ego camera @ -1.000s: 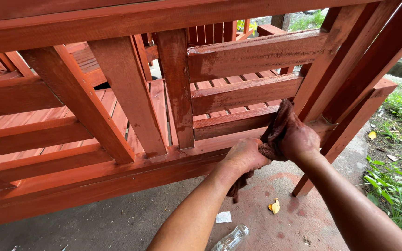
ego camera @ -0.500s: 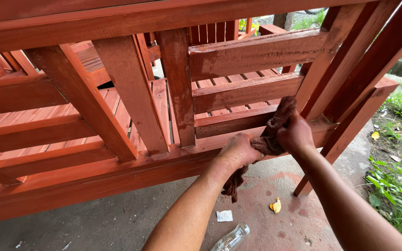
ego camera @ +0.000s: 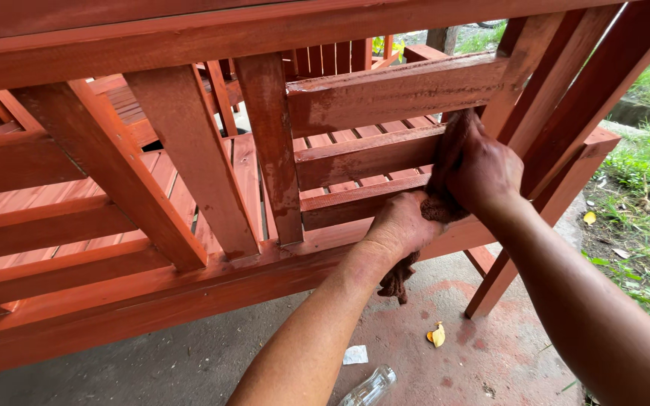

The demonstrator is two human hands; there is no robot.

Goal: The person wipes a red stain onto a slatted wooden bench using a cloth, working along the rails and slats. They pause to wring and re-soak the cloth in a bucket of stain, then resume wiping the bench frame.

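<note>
Red-stained rag [ego camera: 436, 207] runs between our hands: left hand [ego camera: 400, 225] clenches its lower end, right hand [ego camera: 483, 169] presses its upper end on the horizontal slat [ego camera: 362, 154].

Bench frame [ego camera: 385, 94]: wood, red-brown stain, matt, patchy
Rag [ego camera: 445, 207]: cloth, stained dark
Floor [ego camera: 152, 361]: rough concrete

We count two hands, the left hand [ego camera: 404, 225] and the right hand [ego camera: 483, 169], and one stained rag [ego camera: 445, 207] gripped between them. One red wooden frame [ego camera: 189, 286] stands before us, with three horizontal slats [ego camera: 370, 154] near the hands. On the concrete floor [ego camera: 114, 368] we count one clear bottle [ego camera: 370, 387], one white paper scrap [ego camera: 355, 355] and two yellow leaves [ego camera: 436, 334].
</note>
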